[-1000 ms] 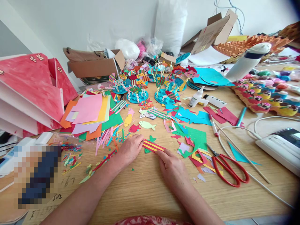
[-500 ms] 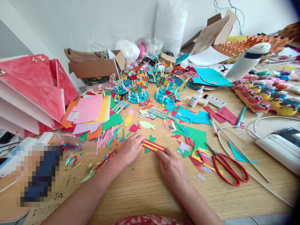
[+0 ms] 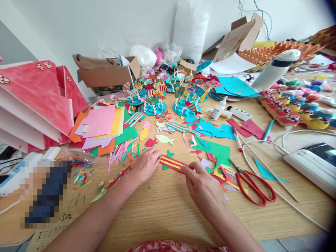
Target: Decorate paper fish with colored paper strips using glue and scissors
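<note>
A red paper strip with yellow stripes (image 3: 172, 163) stretches between my hands, low over the wooden table. My left hand (image 3: 147, 163) is closed at its left end, the fingertips pressed together. At the right end, the bent fingers of my right hand (image 3: 203, 182) grip the paper, thumb and index finger together. Just behind the strip a green paper starfish (image 3: 170, 154) is partly covered. Beyond my left hand lie a red paper fish (image 3: 151, 142), a pale green fish (image 3: 165, 139) and a yellow fish (image 3: 144, 134).
Red-handled scissors (image 3: 256, 187) and paper scraps lie right of my right hand, with a white cable (image 3: 282, 192) beyond. A stack of coloured paper (image 3: 98, 120) is at the left. Blue fish stands (image 3: 154, 109), a glue bottle (image 3: 218, 109) and a white tumbler (image 3: 275, 68) stand farther back.
My right hand has slid to the right along the striped strip, so more of it shows between the hands. My left hand has stayed nearly in place.
</note>
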Available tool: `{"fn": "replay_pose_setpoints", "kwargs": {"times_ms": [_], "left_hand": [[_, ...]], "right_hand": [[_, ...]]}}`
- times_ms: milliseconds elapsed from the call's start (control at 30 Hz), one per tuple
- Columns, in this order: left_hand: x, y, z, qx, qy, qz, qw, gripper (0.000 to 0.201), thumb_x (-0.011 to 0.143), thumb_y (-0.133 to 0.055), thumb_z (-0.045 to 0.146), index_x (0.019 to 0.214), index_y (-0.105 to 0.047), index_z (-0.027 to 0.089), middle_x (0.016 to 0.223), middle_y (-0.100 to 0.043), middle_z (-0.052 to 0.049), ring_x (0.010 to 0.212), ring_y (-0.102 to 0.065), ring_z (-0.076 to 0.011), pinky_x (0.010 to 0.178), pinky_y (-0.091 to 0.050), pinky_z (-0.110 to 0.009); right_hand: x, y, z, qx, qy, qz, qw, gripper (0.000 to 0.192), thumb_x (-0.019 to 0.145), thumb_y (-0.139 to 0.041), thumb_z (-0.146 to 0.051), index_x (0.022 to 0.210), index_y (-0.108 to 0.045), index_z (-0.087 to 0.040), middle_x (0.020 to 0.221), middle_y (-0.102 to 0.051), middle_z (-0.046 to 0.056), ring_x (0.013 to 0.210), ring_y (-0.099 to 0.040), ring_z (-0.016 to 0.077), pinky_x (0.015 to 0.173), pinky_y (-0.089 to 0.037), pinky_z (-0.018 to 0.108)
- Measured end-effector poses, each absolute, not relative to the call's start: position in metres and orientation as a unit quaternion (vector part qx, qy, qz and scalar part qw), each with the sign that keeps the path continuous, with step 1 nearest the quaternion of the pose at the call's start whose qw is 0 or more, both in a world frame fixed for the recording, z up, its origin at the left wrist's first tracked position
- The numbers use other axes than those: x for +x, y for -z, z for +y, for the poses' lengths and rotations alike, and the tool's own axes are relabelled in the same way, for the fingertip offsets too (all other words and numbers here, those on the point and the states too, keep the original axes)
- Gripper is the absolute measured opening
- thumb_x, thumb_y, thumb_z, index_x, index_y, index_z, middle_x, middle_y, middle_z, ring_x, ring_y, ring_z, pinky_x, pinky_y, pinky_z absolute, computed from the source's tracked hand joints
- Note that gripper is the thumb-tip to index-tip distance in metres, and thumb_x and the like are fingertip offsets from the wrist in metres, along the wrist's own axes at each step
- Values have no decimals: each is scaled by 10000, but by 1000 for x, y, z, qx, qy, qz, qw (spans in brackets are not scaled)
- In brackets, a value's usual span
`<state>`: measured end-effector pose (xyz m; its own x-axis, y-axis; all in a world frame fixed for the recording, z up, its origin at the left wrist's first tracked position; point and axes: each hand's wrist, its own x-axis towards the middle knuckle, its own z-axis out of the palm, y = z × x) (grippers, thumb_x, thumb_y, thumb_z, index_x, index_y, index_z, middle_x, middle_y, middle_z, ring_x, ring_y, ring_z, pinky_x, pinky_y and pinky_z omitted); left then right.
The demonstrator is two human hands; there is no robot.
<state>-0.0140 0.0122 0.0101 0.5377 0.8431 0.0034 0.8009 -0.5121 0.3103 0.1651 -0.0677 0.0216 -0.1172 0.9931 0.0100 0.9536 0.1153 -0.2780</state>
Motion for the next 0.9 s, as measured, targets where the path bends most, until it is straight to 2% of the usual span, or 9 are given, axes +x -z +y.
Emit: {"fn": "replay_pose_setpoints", "kwargs": {"times_ms": [133, 333, 567, 900], "left_hand": [[-13, -11, 12, 865, -79, 478, 131, 149, 801, -408, 114, 724, -522, 174, 727, -509, -3, 683, -474, -129, 613, -363, -231], [-12, -11, 12, 864, -77, 482, 122, 151, 789, -412, 99, 720, -522, 175, 736, -520, -6, 698, -480, -132, 621, -366, -229], [-14, -10, 12, 864, -84, 477, 136, 154, 797, -401, 110, 742, -530, 175, 741, -526, -8, 692, -481, -133, 626, -362, -232], [-18, -14, 17, 866, -81, 470, 152, 158, 804, -395, 142, 722, -527, 172, 729, -544, -5, 693, -499, -134, 613, -367, -235]], "right_hand": [[158, -22, -60, -592, -111, -793, 85, 286, 832, -347, -111, 952, -571, -242, 859, -567, 21, 713, -557, 124, 510, -312, 201], [146, -18, -48, -561, -162, -812, 4, 313, 792, -356, -40, 975, -534, -221, 874, -572, 18, 705, -574, 119, 552, -342, 189], [146, -9, -48, -553, -189, -811, 22, 363, 776, -335, -19, 1037, -525, -185, 964, -561, 51, 778, -582, 135, 618, -379, 203], [150, -11, -46, -566, -196, -798, 64, 308, 812, -343, -92, 981, -567, -219, 928, -570, 20, 697, -585, 108, 583, -354, 196]]}}
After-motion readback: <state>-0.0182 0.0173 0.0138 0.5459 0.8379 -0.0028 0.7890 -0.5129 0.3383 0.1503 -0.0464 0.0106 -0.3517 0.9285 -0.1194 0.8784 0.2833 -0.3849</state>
